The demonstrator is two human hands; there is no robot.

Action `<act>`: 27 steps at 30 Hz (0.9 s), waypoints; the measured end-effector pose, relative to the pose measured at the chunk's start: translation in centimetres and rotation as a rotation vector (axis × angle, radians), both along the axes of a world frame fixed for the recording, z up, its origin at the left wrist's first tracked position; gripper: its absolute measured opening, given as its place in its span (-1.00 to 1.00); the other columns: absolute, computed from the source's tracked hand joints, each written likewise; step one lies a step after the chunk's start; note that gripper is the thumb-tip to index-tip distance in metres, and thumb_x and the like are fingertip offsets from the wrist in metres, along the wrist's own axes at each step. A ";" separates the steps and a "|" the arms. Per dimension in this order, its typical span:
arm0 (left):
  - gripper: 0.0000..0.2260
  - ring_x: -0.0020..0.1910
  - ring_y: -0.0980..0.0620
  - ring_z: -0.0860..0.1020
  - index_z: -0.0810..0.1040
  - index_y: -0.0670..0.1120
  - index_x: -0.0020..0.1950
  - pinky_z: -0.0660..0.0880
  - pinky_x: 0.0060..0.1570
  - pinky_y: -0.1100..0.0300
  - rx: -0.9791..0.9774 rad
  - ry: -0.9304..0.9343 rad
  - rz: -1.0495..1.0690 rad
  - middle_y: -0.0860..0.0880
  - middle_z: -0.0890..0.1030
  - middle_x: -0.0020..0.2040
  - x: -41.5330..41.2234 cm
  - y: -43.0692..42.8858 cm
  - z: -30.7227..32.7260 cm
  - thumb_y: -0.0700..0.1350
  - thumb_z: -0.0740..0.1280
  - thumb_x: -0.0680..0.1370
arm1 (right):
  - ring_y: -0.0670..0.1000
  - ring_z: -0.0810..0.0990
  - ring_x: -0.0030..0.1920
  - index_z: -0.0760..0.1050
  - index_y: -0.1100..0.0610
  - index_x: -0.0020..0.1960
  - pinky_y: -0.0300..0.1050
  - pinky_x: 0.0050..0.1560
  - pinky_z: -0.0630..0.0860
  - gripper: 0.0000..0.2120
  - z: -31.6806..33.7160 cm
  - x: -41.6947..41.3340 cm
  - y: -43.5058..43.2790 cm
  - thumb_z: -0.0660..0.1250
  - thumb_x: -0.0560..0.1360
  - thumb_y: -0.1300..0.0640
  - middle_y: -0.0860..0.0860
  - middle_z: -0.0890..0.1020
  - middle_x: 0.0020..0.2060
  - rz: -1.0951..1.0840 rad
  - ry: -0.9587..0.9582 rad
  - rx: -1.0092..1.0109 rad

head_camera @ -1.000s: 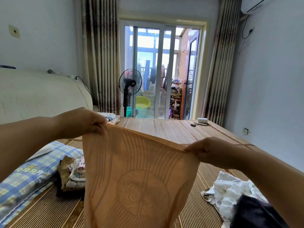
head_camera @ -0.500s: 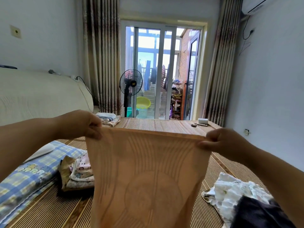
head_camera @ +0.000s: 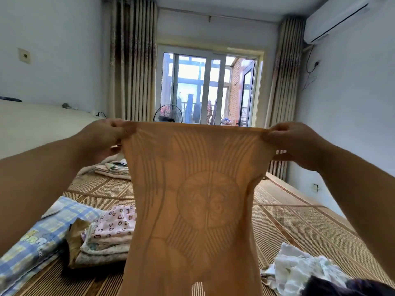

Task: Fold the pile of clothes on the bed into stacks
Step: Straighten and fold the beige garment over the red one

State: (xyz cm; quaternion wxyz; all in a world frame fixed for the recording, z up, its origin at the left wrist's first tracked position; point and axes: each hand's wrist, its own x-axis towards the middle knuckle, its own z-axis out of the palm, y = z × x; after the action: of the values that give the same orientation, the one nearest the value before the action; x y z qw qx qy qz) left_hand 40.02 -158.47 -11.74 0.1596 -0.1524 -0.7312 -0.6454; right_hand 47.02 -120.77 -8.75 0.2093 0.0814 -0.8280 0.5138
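Both my arms reach forward and up, wide apart. My left hand (head_camera: pixel 102 135) pinches the top left corner of a thin tan garment (head_camera: pixel 192 199), thumb and curled fingers closed on the hem. My right hand (head_camera: pixel 292 144) grips the top right corner the same way, with the fingers curled under the edge. The hem runs taut and nearly level between the two hands. The cloth hangs straight down in front of me and past the bottom of the view. It is sheer enough for light to come through, showing a round woven motif with stripes fanning out from it.

The garment is off the bed (head_camera: pixel 288 221), which is covered by a striped woven mat. On the mat to my left sits a folded stack (head_camera: pixel 109 238) topped by a pink printed piece, just beside a blue checked pillow (head_camera: pixel 42 238). A second folded stack (head_camera: pixel 113 167) lies farther off, near the pale headboard (head_camera: pixel 32 124). At lower right is an unfolded heap (head_camera: pixel 299 272) of white printed cloth, with something dark (head_camera: pixel 342 288) against it.

The hanging cloth hides the middle of the bed, the right edge of the near stack and the lower part of the standing fan (head_camera: pixel 168 114) in front of the glass door (head_camera: pixel 205 88). An air conditioner (head_camera: pixel 337 18) is mounted high on the right wall.
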 end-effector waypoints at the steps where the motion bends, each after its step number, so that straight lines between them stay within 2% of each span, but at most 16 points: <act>1: -0.79 -0.25 0.09 0.60 0.51 -0.17 0.18 0.52 -0.23 0.17 0.149 -0.008 -0.113 0.02 0.66 -0.24 -0.1 0.1 0.0 -0.12 0.24 0.61 | 0.08 0.63 -0.14 0.50 0.22 0.02 0.04 -0.08 0.61 -0.88 0.1 0.1 -0.1 0.31 0.54 0.18 0.10 0.61 -0.15 0.053 -0.036 -0.074; 3: -0.70 -0.07 0.02 0.65 0.46 -0.17 0.31 0.63 -0.15 0.09 0.362 -0.023 -0.291 -0.07 0.67 -0.01 -0.3 0.4 -0.1 -0.12 0.17 0.62 | 0.06 0.64 -0.16 0.50 0.17 0.05 -0.04 -0.17 0.64 -0.89 -0.2 -0.1 -0.5 0.26 0.57 0.16 0.08 0.63 -0.15 0.102 -0.075 -0.182; 5: -0.72 -0.06 0.00 0.66 0.51 -0.16 0.26 0.64 -0.16 0.07 0.405 -0.091 -0.275 -0.08 0.66 0.05 -0.8 0.9 -0.7 -0.10 0.15 0.64 | 0.04 0.61 -0.20 0.51 0.16 0.02 -0.06 -0.22 0.61 -0.90 -0.5 -0.5 -1.1 0.26 0.58 0.14 0.08 0.62 -0.17 0.062 -0.057 -0.242; 7: -0.79 -0.25 0.05 0.67 0.54 -0.15 0.15 0.64 -0.30 0.11 0.374 -0.212 -0.106 -0.09 0.68 -0.10 -1.8 1.8 -1.3 -0.13 0.15 0.66 | 0.04 0.56 -0.26 0.46 0.17 -0.06 -0.05 -0.28 0.55 -0.93 -1.0 -1.5 -1.8 0.29 0.57 0.16 0.10 0.57 -0.21 -0.064 -0.038 -0.293; 9: -0.83 -0.37 0.02 0.60 0.53 -0.16 0.05 0.57 -0.40 0.15 0.368 -0.349 0.039 -0.10 0.61 -0.23 -2.8 3.4 -1.6 -0.16 0.15 0.66 | 0.08 0.57 -0.29 0.44 0.21 -0.14 -0.03 -0.35 0.55 -0.89 -1.9 -3.0 -2.6 0.32 0.54 0.23 0.15 0.56 -0.24 -0.190 -0.041 -0.333; 12: -0.83 -0.43 0.01 0.47 0.48 -0.17 -0.13 0.45 -0.51 0.19 0.472 -0.423 0.037 -0.07 0.46 -0.31 -3.0 7.4 -1.3 -0.22 0.17 0.63 | 0.23 0.65 -0.11 0.47 0.26 -0.17 0.20 -0.10 0.63 -0.94 -3.5 -6.1 -3.3 0.33 0.44 0.27 0.23 0.63 -0.12 -0.307 -0.064 -0.388; 14: -0.81 -0.49 -0.01 0.46 0.46 -0.14 -0.24 0.42 -0.56 0.25 0.448 -0.385 0.004 -0.08 0.43 -0.35 -2.7 10.4 -1.4 -0.29 0.23 0.56 | 0.18 0.61 -0.12 0.47 0.19 -0.09 0.08 -0.06 0.62 -0.97 -4.3 -6.4 -5.1 0.28 0.48 0.28 0.18 0.58 -0.11 -0.225 -0.092 -0.464; 16: -0.82 -0.40 -0.03 0.46 0.46 -0.14 -0.28 0.45 -0.39 0.18 0.374 -0.348 -0.052 -0.12 0.43 -0.33 -1.5 13.3 -1.7 -0.32 0.26 0.51 | 0.12 0.52 -0.26 0.43 0.18 -0.07 -0.08 -0.26 0.54 -0.91 -4.9 -5.9 -7.0 0.20 0.54 0.33 0.16 0.48 -0.24 -0.118 -0.063 -0.574; 18: -0.85 -0.26 -0.08 0.51 0.53 -0.15 -0.26 0.51 -0.19 0.02 0.304 -0.288 -0.081 -0.18 0.52 -0.27 0.1 15.4 -2.2 -0.31 0.31 0.49 | 0.06 0.44 -0.35 0.41 0.24 -0.10 -0.17 -0.42 0.43 -0.86 -5.3 -4.9 -8.7 0.13 0.57 0.37 0.15 0.41 -0.34 -0.005 -0.024 -0.672; 20: -0.84 -0.26 -0.10 0.53 0.58 -0.14 -0.33 0.53 -0.17 -0.06 0.207 -0.230 -0.061 -0.19 0.57 -0.27 1.7 16.7 -2.5 -0.27 0.37 0.46 | 0.07 0.51 -0.35 0.51 0.22 -0.12 -0.11 -0.33 0.46 -0.84 -6.0 -4.2 -9.4 0.19 0.58 0.29 0.12 0.52 -0.36 0.078 -0.014 -0.572; 22: -0.80 -0.39 -0.08 0.51 0.59 -0.12 -0.36 0.48 -0.33 0.11 0.181 -0.185 -0.058 -0.14 0.59 -0.35 2.9 17.3 -2.7 -0.18 0.39 0.47 | 0.10 0.58 -0.27 0.57 0.15 -0.20 -0.01 -0.19 0.52 -0.76 -6.9 -3.7 -9.7 0.23 0.60 0.14 0.10 0.62 -0.33 0.209 -0.008 -0.500; 23: -0.81 -0.41 -0.06 0.54 0.61 -0.13 -0.29 0.48 -0.37 0.19 0.201 -0.204 -0.090 -0.12 0.61 -0.34 3.7 17.5 -2.5 -0.09 0.39 0.50 | 0.09 0.62 -0.23 0.58 0.17 -0.17 -0.02 -0.16 0.56 -0.74 -7.3 -3.5 -9.7 0.25 0.59 0.06 0.11 0.65 -0.29 0.297 -0.013 -0.508; 25: -0.65 -0.28 -0.04 0.62 0.64 -0.17 -0.10 0.55 -0.31 0.18 0.179 -0.282 -0.182 -0.12 0.68 -0.20 4.8 17.5 -1.7 0.12 0.32 0.54 | 0.08 0.65 -0.17 0.58 0.27 -0.01 -0.10 -0.17 0.60 -0.68 -7.9 -3.3 -9.4 0.31 0.51 -0.01 0.17 0.66 -0.16 0.485 -0.047 -0.553; 27: -0.50 -0.07 -0.08 0.66 0.64 -0.20 0.02 0.62 -0.11 0.08 0.057 -0.290 -0.257 -0.15 0.69 -0.05 5.9 17.0 -1.1 0.25 0.26 0.53 | 0.12 0.66 -0.11 0.53 0.35 0.09 -0.11 -0.14 0.61 -0.75 -8.3 -3.0 -8.9 0.33 0.50 0.19 0.22 0.65 -0.09 0.596 -0.062 -0.541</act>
State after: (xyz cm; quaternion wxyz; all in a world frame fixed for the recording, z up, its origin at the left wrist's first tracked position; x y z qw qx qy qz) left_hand 45.92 -141.46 -12.85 -0.0268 -0.1455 -0.7025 -0.6961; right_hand 43.99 -129.72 -17.04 0.0398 0.2443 -0.6089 0.7536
